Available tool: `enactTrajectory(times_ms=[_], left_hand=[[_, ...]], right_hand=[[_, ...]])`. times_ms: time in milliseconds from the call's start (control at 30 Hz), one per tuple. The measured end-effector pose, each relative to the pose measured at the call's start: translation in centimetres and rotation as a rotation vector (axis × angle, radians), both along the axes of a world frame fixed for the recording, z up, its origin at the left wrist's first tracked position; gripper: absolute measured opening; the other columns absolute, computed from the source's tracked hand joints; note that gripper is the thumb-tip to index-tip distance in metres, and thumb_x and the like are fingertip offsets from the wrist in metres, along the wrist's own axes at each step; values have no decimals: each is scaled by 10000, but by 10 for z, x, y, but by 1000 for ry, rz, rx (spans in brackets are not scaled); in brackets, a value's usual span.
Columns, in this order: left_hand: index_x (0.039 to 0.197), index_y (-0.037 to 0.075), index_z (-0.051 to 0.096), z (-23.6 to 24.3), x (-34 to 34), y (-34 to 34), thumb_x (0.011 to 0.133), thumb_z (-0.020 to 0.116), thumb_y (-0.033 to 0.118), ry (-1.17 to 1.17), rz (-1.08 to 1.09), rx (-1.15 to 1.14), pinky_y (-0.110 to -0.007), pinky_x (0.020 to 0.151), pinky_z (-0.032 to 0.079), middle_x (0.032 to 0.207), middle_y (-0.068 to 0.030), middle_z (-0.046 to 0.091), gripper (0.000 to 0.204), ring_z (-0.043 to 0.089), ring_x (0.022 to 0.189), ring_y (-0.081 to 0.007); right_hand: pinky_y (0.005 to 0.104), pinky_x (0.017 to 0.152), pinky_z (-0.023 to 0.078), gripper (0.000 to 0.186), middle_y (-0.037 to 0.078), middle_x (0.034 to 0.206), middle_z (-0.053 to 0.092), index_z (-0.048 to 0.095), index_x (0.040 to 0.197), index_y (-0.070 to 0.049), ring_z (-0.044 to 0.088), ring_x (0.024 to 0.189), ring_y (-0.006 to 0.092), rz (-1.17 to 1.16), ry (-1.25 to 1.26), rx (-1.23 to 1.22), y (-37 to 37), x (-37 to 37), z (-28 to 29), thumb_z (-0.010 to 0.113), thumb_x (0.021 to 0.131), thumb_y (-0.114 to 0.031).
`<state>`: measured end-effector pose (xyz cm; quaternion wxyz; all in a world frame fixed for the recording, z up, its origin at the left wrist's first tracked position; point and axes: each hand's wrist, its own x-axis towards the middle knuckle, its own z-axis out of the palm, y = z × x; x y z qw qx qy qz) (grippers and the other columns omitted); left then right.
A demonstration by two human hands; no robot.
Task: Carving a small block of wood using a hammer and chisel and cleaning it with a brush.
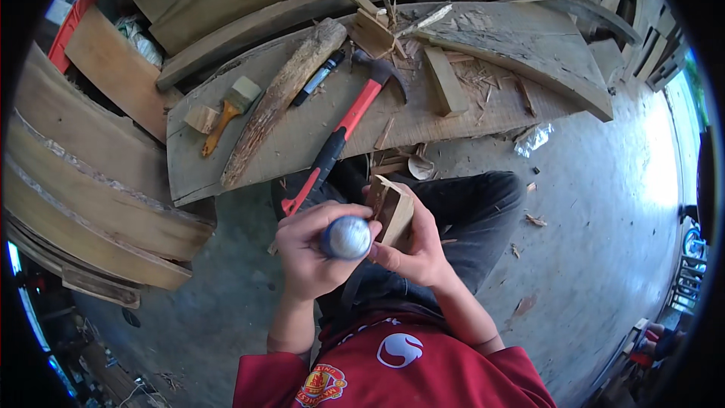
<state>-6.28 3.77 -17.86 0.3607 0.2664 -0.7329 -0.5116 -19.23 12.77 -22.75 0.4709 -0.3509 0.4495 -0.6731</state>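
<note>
A woodworking shop: stacked planks point(98, 189), hammer point(343, 132), wood chips on concrete.

Daylight entered from 3 o'clock, washing out the concrete floor point(642, 181) there. Shadows were soft. Fisheye bent edges toward a black rim; 9 o'clock stayed dim. Centre was sharp.

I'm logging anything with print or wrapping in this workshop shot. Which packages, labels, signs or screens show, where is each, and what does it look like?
Crumpled clear plastic wrapper: on the concrete floor just below the right end of the wooden board, shiny and transparent.
Black marker pen: lying on the board beside the bark-covered stick, slim, with a pale label band.
Round shirt badges: on the person's red shirt at the bottom edge, one white, one yellow and red.
No signs or screens can be made out.
</note>
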Motion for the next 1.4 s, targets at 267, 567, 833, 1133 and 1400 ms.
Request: enactTrajectory(times_ms=[267, 567, 833, 1133, 1400], left_hand=[[748, -2, 639, -10, 7, -1, 785, 707, 33, 29, 75, 136, -199, 530, 416, 642, 21, 595, 85, 523, 568, -35], [827, -30, 672, -6, 11, 0, 768, 710, 3, 49, 83, 176, -202, 557, 443, 696, -15, 638, 77, 571, 603, -57], [883, -52, 668, -10, 8, 13, 776, 728, 22, -5, -52, 288, -180, 533, 446, 711, -30, 655, 143, 592, 592, -57], [890, -18, 643, -24, 9, 21, 741, 766, 81, -7, -81, 387, -149, 460, 337, 662, 26, 592, 216, 467, 527, 9], [891, -22, 651, -24, 12, 23, 735, 766, 55, -9, -74, 322, -160, 459, 300, 661, 40, 567, 208, 419, 535, 15]], right_hand=[[282, 851, 459, 689, 89, 991, 620, 485, 1239, 34, 592, 930, 155, -21, 335, 32, 3, -10, 8, 786, 657, -179], [290, 873, 458, 724, 102, 1047, 603, 471, 1280, 9, 589, 957, 163, 46, 74, 42, 10, -19, -3, 760, 636, -156], [300, 551, 552, 847, 184, 1125, 562, 334, 1381, 1, 627, 917, 251, 146, -625, 72, 8, -5, -5, 650, 639, -257], [312, 602, 534, 730, 192, 1151, 610, 350, 1353, -33, 633, 940, 248, 152, -765, 59, 8, -3, -19, 567, 734, -355], [327, 873, 472, 737, 176, 1090, 566, 396, 1313, 6, 582, 1004, 244, -41, -521, 84, 9, 1, -13, 591, 696, -346]])
